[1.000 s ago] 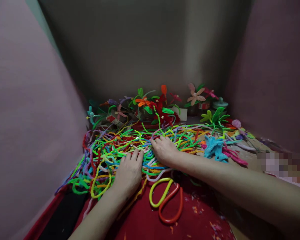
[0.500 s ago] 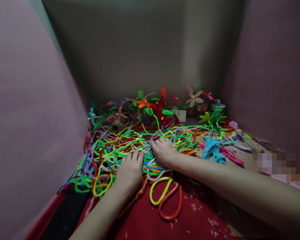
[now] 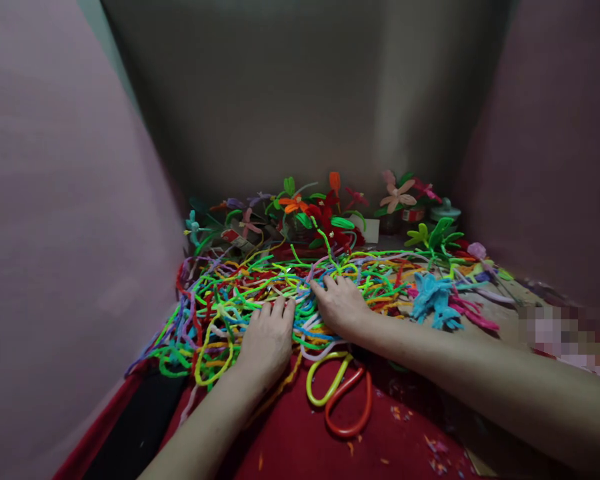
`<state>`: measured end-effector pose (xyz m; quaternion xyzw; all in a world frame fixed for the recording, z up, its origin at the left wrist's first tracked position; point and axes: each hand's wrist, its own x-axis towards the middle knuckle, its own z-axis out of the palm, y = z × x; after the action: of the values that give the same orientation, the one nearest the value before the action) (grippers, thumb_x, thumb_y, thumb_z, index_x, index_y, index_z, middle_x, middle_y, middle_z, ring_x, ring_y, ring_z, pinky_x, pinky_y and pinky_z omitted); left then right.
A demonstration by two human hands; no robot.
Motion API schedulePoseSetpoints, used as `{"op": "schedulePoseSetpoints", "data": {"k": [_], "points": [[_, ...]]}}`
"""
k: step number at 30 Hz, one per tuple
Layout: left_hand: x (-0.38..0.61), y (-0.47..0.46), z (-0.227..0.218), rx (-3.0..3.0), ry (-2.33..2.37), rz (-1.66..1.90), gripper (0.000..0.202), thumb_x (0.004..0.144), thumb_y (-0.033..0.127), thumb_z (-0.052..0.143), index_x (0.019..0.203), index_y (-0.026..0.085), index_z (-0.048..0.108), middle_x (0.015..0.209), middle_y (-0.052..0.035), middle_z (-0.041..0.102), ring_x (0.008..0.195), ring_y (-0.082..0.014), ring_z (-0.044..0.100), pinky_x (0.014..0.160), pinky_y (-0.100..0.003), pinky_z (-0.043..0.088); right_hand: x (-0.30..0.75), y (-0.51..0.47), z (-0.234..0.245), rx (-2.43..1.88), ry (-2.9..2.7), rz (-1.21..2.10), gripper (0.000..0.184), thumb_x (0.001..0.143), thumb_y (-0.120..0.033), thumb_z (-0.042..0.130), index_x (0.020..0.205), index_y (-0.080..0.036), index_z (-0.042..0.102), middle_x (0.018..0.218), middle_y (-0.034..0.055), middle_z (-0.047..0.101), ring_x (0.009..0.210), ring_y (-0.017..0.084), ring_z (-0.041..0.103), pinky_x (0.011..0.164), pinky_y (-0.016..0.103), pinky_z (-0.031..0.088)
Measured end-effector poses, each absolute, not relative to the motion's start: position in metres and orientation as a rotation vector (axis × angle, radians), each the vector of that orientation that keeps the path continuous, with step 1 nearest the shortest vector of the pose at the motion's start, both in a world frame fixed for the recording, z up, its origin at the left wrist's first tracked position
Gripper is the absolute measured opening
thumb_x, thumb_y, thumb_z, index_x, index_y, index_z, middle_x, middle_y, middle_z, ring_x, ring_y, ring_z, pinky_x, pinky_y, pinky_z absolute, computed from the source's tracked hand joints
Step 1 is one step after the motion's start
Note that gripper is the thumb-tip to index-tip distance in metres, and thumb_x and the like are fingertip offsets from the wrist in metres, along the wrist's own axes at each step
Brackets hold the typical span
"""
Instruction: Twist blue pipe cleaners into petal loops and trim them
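A tangled pile of fuzzy pipe cleaners (image 3: 220, 333) in many colours spreads in front of me. My left hand (image 3: 267, 337) lies palm down on its near middle, fingers stretched forward and nothing visibly gripped. Just right of it, my right hand (image 3: 343, 307) rests on the pile too, its fingers apart and slightly bent, the tips partly sunk among the strands. Below the right hand are scissors (image 3: 347, 400) with one yellow and one red handle loop; their blades are hidden. A light blue bundle of pipe cleaners (image 3: 433, 300) sits right of the right hand.
Several pipe-cleaner flowers (image 3: 399, 197) stand along the back, by a lidded jar (image 3: 445, 212). Pink strips (image 3: 475, 313) lie at right. Fuzz scraps (image 3: 435, 447) dot the red cloth (image 3: 290, 440). A black strip (image 3: 135, 427) is at left. Pale walls (image 3: 55, 200) rise on both sides.
The whole view has shifted slightly, so everything sits a little further right. Both hands stay on the pile in nearly the same pose.
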<state>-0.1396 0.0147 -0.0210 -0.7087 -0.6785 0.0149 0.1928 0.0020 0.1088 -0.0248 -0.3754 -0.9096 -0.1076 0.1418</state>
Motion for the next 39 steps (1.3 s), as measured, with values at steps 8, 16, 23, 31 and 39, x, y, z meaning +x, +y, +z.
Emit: {"op": "schedulePoseSetpoints", "data": {"k": [8,16,23,31,39], "points": [[-0.1403,0.015,-0.0219,-1.985,-1.905,0.031,0.045,0.084,0.01,0.037,0.127,0.011,0.049,0.124,-0.0161,0.056,0.104,-0.0258,0.053,0.086,-0.04,0.044,0.0052,0.1073,-0.0251,-1.075,-2.64,-0.278,0.04,0.087,-0.022,0.038,0.124,-0.023,0.052,0.105,0.016,0.056,0.09,0.028,0.053,0.072,0.038,0.038],[-0.1378,0.0132,-0.0182,-1.987,-1.915,0.064,0.048,0.085,0.01,0.034,0.133,0.014,0.045,0.126,-0.0162,0.054,0.106,-0.0274,0.053,0.086,-0.042,0.044,0.0093,0.1052,-0.0241,-0.978,-2.694,-0.262,0.038,0.089,-0.024,0.036,0.121,-0.024,0.055,0.107,0.0158,0.055,0.094,0.029,0.05,0.076,0.04,0.037],[-0.1376,0.0128,-0.017,-1.996,-1.912,0.101,0.048,0.085,0.01,0.037,0.131,0.016,0.047,0.126,-0.0168,0.054,0.105,-0.0282,0.053,0.084,-0.042,0.044,0.0094,0.1059,-0.0266,-0.912,-2.716,-0.265,0.036,0.088,-0.023,0.037,0.119,-0.024,0.056,0.1,0.0134,0.058,0.093,0.03,0.05,0.074,0.041,0.037],[-0.1382,0.0138,-0.0194,-1.979,-1.921,0.125,0.048,0.085,0.011,0.037,0.132,0.016,0.046,0.126,-0.0161,0.053,0.103,-0.0285,0.053,0.085,-0.043,0.044,0.0097,0.1066,-0.0296,-0.884,-2.681,-0.295,0.034,0.087,-0.022,0.038,0.116,-0.02,0.057,0.099,0.013,0.059,0.09,0.03,0.053,0.074,0.041,0.038],[-0.1365,0.0131,-0.018,-1.977,-1.934,0.148,0.048,0.087,0.012,0.036,0.133,0.017,0.045,0.129,-0.0147,0.052,0.106,-0.0281,0.052,0.087,-0.042,0.044,0.0104,0.1087,-0.0279,-0.865,-2.669,-0.297,0.038,0.087,-0.021,0.039,0.12,-0.019,0.055,0.098,0.0134,0.061,0.088,0.028,0.054,0.074,0.04,0.04]]}}
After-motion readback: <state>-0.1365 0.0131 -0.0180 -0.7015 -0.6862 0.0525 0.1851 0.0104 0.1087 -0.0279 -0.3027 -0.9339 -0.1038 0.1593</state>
